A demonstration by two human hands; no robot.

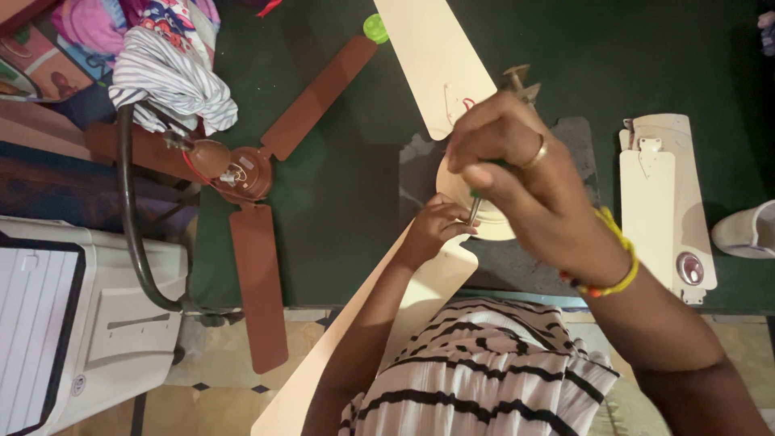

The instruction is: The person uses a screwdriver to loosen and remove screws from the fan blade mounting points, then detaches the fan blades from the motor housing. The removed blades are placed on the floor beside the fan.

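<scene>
A cream ceiling fan (440, 64) lies on a dark green table (355, 186), one blade pointing away and another (323, 363) running down past the table's near edge. My right hand (517, 169) is closed around the green handle of a screwdriver (474, 210), whose metal shaft points down at the fan's round hub (452, 190). A ring and a yellow bracelet are on that hand and wrist. My left hand (432, 230) rests on the blade root beside the shaft's tip, fingers curled. I cannot tell whether it holds anything small.
A brown ceiling fan (242, 173) lies at the table's left, one blade overhanging the edge. Loose cream blades (666, 202) are stacked at the right. A white appliance (73, 323) stands at lower left, striped cloth (165, 77) above it. A green cap (374, 27) sits at the far edge.
</scene>
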